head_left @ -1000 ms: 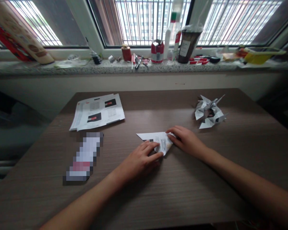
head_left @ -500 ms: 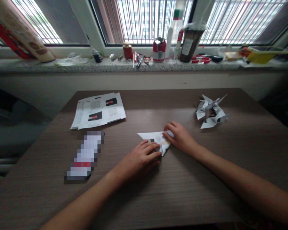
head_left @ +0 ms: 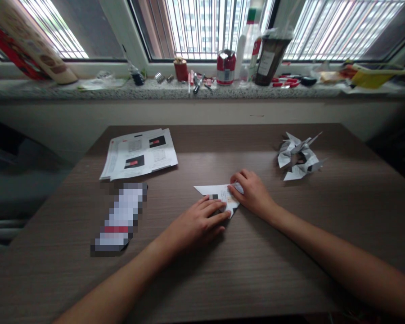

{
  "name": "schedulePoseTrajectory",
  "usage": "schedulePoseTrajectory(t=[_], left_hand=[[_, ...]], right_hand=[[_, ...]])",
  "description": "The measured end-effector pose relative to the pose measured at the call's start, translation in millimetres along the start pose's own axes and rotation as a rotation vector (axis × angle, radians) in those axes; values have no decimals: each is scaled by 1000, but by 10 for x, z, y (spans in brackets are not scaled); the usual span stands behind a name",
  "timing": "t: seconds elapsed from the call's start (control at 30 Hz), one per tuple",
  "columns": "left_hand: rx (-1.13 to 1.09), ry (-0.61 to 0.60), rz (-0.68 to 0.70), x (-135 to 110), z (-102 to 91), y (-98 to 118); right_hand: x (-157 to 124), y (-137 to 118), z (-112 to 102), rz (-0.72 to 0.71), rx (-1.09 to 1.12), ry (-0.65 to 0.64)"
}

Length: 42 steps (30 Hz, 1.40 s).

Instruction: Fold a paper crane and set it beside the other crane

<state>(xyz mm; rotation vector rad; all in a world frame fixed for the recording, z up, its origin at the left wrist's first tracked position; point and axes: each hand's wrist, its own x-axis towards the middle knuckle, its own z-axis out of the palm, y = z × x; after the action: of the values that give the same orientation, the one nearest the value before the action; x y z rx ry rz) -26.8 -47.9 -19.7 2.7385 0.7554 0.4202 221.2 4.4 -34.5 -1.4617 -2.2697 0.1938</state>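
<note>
A small folded sheet of printed paper (head_left: 222,191) lies on the table in front of me, with a pointed corner out to the left. My left hand (head_left: 198,221) rests over its lower left part, fingers stretched out and lying flat on it. From the right, my right hand (head_left: 253,192) grips the paper's right end, its thumb and curled fingers closed on it. Part of the sheet is hidden under both hands.
On the wooden table (head_left: 202,279), printed sheets (head_left: 138,155) lie at the back left, above a blurred-out phone-like object (head_left: 121,218). Several folded paper pieces (head_left: 299,155) sit at the back right. The windowsill (head_left: 121,92) carries a red can (head_left: 226,67), a dark cup (head_left: 272,60) and small tools.
The fingers of my left hand have slid slightly to the right over the folded paper. My right hand keeps its hold, and the view has shifted a little.
</note>
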Motion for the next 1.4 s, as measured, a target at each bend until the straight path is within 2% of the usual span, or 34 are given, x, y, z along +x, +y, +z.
schedulePoseTrajectory(t=[0.47, 0.87, 1.13, 1.4], left_hand=[[-1, -12, 32, -19, 1, -22], [-4, -95, 24, -39, -123, -7], [-6, -68, 49, -39, -69, -39], [-81, -43, 60, -23, -143, -78]], right_hand=[[2, -40, 16, 20, -45, 12], [5, -74, 15, 41, -120, -15], [7, -71, 30, 33, -109, 2], [4, -60, 37, 25, -102, 17]])
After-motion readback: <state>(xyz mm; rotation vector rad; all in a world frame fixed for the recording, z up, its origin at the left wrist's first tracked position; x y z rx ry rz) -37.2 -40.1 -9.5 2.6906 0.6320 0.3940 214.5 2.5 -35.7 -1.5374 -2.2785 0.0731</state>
